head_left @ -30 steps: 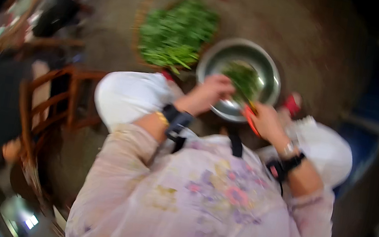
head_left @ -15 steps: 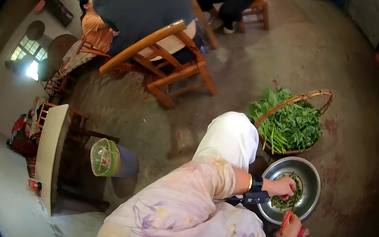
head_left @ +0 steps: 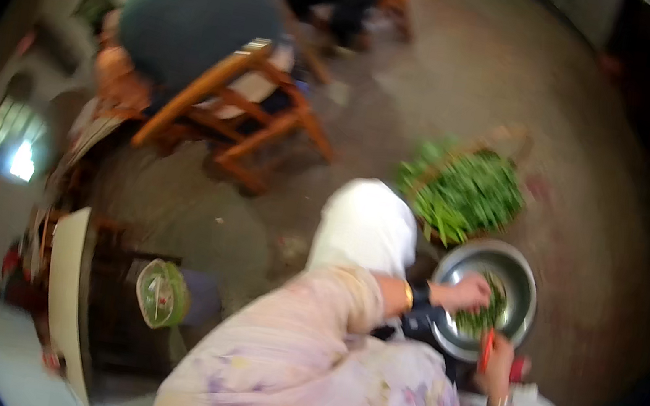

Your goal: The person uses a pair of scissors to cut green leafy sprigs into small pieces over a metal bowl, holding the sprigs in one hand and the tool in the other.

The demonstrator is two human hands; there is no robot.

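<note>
A steel bowl [head_left: 525, 296] stands on the floor by my knees, with cut green pieces [head_left: 478, 319] in its bottom. My left hand [head_left: 467, 294] hangs over it with the fingers closed; what they pinch is lost in blur. My right hand [head_left: 498, 363] grips red-handled scissors [head_left: 486, 348] at the bowl's near edge. The scissor blades are too smeared to make out. Just beyond the bowl stands a wicker basket [head_left: 514, 137] heaped with leafy greens [head_left: 463, 189], some stems pointing toward me.
A person in a dark shirt [head_left: 202, 13] sits on a wooden chair [head_left: 241, 117] at the upper left. Other people are beyond. A green-lined bin [head_left: 164, 295] stands on my left, near a pale tabletop [head_left: 71, 303]. My white-trousered knee [head_left: 366, 227] is left of the bowl.
The whole view has shifted and blurred, so the basket, bowl and chair appear farther left and a little higher. Both hands keep their places at the bowl, the scissors still in the right.
</note>
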